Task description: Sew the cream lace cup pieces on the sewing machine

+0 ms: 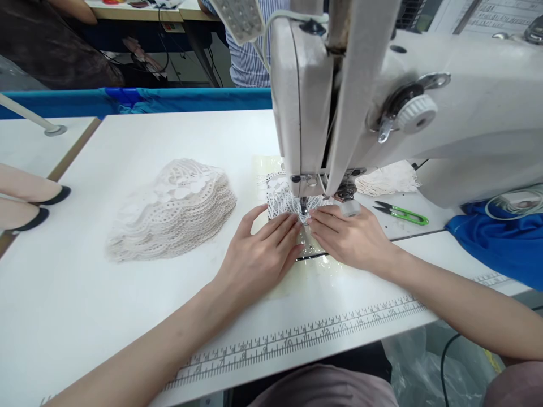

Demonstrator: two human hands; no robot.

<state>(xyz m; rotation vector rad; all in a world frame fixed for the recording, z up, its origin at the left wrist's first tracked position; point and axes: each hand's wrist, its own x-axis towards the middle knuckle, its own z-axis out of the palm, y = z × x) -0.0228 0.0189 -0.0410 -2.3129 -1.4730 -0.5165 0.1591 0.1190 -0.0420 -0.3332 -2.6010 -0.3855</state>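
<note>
My left hand lies flat on the white table, fingers stretched toward a small white lace piece under the presser foot of a white sewing machine. My right hand also lies flat, fingers extended, with its fingertips touching the lace just right of the needle. Both hands press the lace down and neither grips it. A stack of similar lace pieces sits to the left of my left hand.
Green thread snips lie right of the machine foot, near more lace. Blue cloth sits at the right edge. A printed ruler runs along the table front. Another person's feet in black shoes show at far left.
</note>
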